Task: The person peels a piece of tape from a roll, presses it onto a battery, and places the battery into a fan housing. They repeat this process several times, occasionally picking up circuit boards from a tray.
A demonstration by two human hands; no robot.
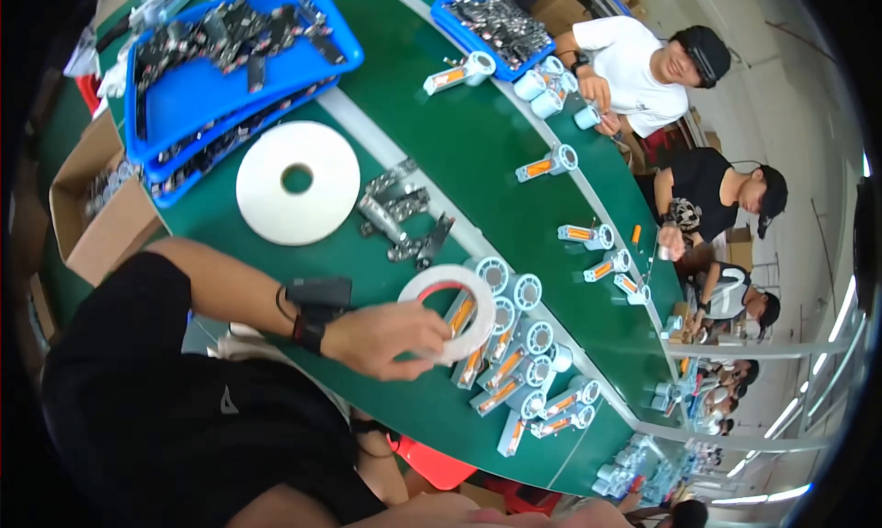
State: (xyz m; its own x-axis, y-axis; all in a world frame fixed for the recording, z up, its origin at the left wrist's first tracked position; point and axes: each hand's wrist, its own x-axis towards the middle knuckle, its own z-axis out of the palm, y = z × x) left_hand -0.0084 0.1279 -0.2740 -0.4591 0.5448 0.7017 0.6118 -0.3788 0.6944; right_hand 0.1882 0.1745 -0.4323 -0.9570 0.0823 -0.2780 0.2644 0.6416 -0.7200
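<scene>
My left hand (393, 341), with a black device strapped at the wrist, is closed on the edge of a white ring-shaped roll of tape (482, 309) with a red inner rim. Through and behind the roll show light blue round-headed housings (537, 370) with orange cells in their handles, clustered on the green table. Of my right arm (381, 473), a forearm and a black wristband show low in the picture; its fingers are hidden. Beyond my left hand lie a large white disc-shaped roll (331, 184) and several dark, shiny parts (390, 218).
Stacked blue trays (161, 96) of dark parts and an open cardboard box (108, 243) stand at the left. A rail (377, 147) runs along the green table. Farther across are more housings (551, 163), another blue tray (446, 16) and people at work. A red stool (436, 462) stands below.
</scene>
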